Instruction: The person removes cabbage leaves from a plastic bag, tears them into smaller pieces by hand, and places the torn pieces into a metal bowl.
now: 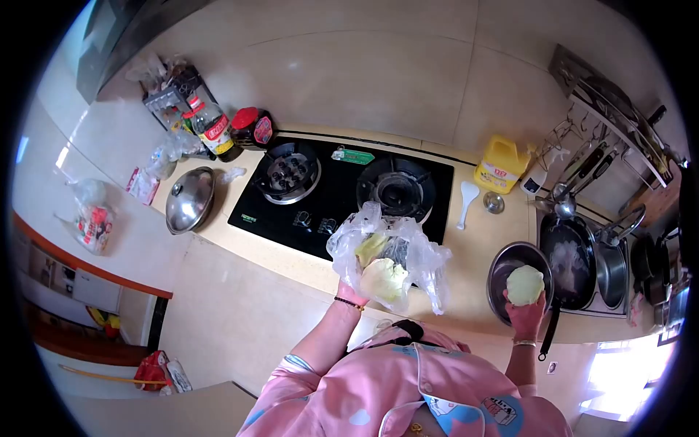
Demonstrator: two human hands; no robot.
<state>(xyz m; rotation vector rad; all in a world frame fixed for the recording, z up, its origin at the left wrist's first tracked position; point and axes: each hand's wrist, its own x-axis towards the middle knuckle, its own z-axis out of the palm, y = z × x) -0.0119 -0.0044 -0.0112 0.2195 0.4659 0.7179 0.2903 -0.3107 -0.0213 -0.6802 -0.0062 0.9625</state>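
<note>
My left hand (354,293) is closed on a clear plastic bag (429,264) in front of the stove. Pale green cabbage leaves (386,280) show in the bag's opening. My right hand (526,312) grips a rounded, pale green piece of cabbage (525,285) from below, over a steel bowl (498,271). The bowl stands on the counter to the right of the stove, and the cabbage hides part of its inside. My fingers are partly hidden behind the bag and the cabbage.
A black gas stove (337,195) lies ahead. Behind the bowl are a white rice paddle (467,204), a small metal cup (494,202) and a yellow jug (501,164). A black wok (565,262) sits at the right. A domed steel lid (191,200) and sauce bottles (215,131) stand left.
</note>
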